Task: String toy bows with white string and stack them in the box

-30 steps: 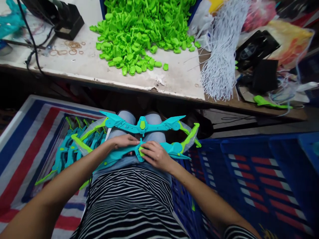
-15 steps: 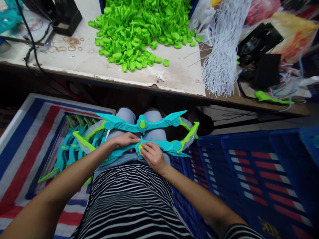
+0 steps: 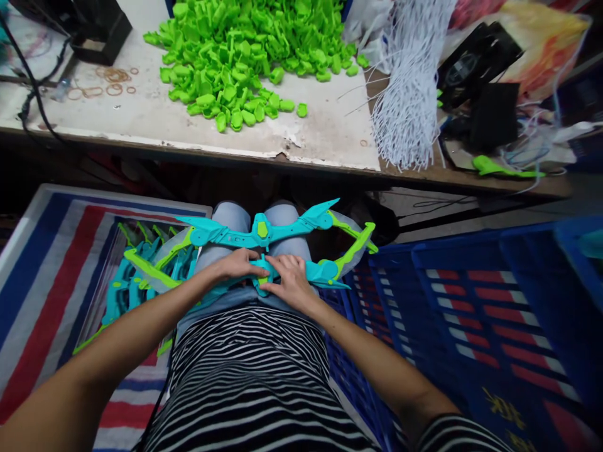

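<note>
Two teal toy bows with lime-green limbs lie across my lap. The far bow [image 3: 226,235] rests on my knees, a green piece set in its middle. The near bow [image 3: 320,272] lies closer to my body. My left hand [image 3: 234,264] presses on its grip from the left. My right hand [image 3: 288,281] presses on the same grip from the right, fingertips on a small green piece [image 3: 262,280] at the centre. Both hands meet over the middle, hiding most of the grip.
A worn white table [image 3: 155,119] carries a heap of green plastic pieces [image 3: 245,50], white strings [image 3: 405,94] and rubber bands [image 3: 106,81]. A striped bag at my left holds several more bows [image 3: 127,289]. Blue crates [image 3: 471,314] stand at my right.
My right hand has slid slightly left and closed in on the centre of the near bow, meeting my left hand. The view has shifted a little down and right.
</note>
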Action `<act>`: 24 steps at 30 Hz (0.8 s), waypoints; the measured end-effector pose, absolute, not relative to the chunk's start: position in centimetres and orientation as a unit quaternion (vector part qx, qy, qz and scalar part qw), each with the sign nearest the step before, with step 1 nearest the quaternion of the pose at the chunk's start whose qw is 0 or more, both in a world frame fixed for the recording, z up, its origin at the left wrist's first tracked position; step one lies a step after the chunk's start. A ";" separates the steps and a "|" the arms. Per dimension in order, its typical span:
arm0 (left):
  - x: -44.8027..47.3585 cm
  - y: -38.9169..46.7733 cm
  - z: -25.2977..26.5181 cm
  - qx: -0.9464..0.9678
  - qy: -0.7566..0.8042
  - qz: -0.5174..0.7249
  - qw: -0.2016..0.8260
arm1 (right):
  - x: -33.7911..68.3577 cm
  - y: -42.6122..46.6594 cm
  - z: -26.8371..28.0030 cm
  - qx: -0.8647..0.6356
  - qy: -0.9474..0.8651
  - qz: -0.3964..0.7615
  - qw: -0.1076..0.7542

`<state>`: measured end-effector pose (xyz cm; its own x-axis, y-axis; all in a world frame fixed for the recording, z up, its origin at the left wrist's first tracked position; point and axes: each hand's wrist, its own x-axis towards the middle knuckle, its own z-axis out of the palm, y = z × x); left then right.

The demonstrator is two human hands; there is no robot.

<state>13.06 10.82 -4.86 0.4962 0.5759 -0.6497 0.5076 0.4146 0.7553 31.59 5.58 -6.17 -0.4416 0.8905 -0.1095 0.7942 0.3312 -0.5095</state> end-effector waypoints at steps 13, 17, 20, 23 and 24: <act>11.8 4.8 -2.2 0.853 0.477 0.136 0.160 | 34.3 6.3 -2.3 -0.431 -0.891 0.098 0.103; 10.5 2.8 -5.0 0.881 0.447 0.150 0.042 | 34.1 5.3 -4.0 -0.432 -0.886 0.070 0.153; 9.6 1.9 -6.8 0.895 0.427 0.121 0.049 | 34.5 4.9 -4.7 -0.402 -0.893 0.109 0.172; 10.2 2.4 -6.4 0.880 0.435 0.172 0.084 | 36.5 7.8 -2.6 -0.444 -0.853 0.107 0.252; 10.8 3.0 -5.9 0.868 0.446 0.199 0.089 | 37.5 9.7 -1.3 -0.488 -0.824 0.087 0.274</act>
